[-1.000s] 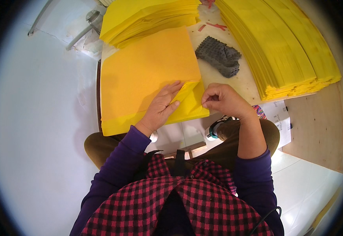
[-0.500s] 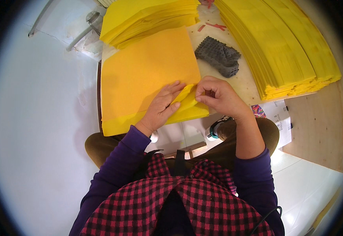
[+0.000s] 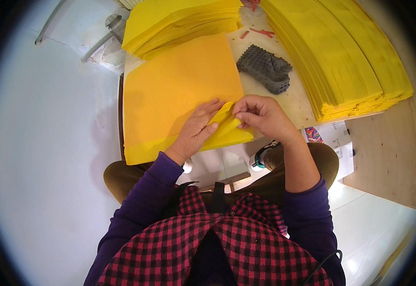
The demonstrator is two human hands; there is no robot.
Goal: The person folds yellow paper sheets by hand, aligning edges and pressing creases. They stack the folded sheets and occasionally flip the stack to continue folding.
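In front of me lies a stack of fabric-like sheets, with an orange sheet on top and a yellow sheet showing along its near edge. My left hand rests on the stack, fingers stretched out, thumb against a raised fold of the yellow. Thumb and forefinger of my right hand pinch the yellow sheet's lifted edge near the stack's right corner. The fingers partly hide how many layers are held.
Another pile of yellow sheets stands at the far side. Taller yellow stacks line the right. Between them sit a dark grey textured block and red scraps. A wall rises at the left.
My right hand has shifted slightly left and down along the lifted yellow edge. My left hand has stayed in place.
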